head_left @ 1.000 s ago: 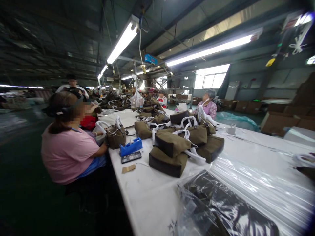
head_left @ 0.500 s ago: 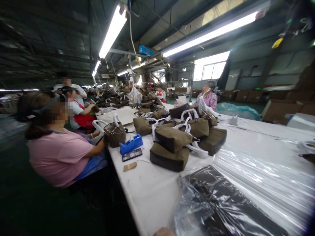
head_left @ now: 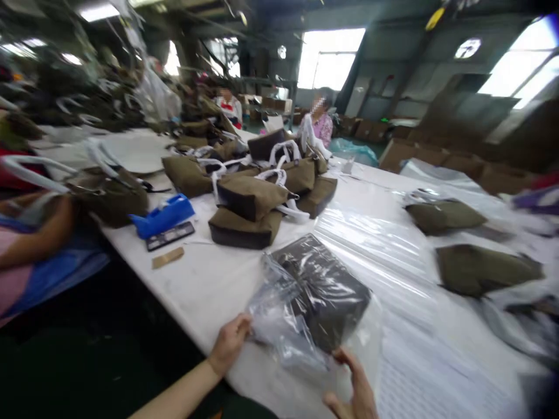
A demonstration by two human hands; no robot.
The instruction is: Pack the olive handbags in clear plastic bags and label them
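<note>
- Left fingers (head_left: 245,323) pinch the plastic (head_left: 279,329) at its near edge!
- Right fingers (head_left: 347,357) curve in at the plastic's right side; whether they grip it, can't tell.
- Half a second ago just a bit of one showed; now both hands (head_left: 229,346) are in.
- Dark bag (head_left: 332,291) lies inside the plastic on the table (head_left: 205,285), just beyond the fingers.

The see-through plastic wrapper (head_left: 277,323) is looking thin and crinkly, and it is shining in bright streaks. The dark bundle (head_left: 321,279) inside is showing glossy through it. The brown bags (head_left: 257,195) are looking like dull cloth, with smoother dark ends. The blue tape holder (head_left: 163,216) is looking like hard plastic. Flat plastic sheets (head_left: 371,233) are gleaming on the smooth white table (head_left: 196,297). A cardboard scrap (head_left: 168,258) is looking matt.
</note>
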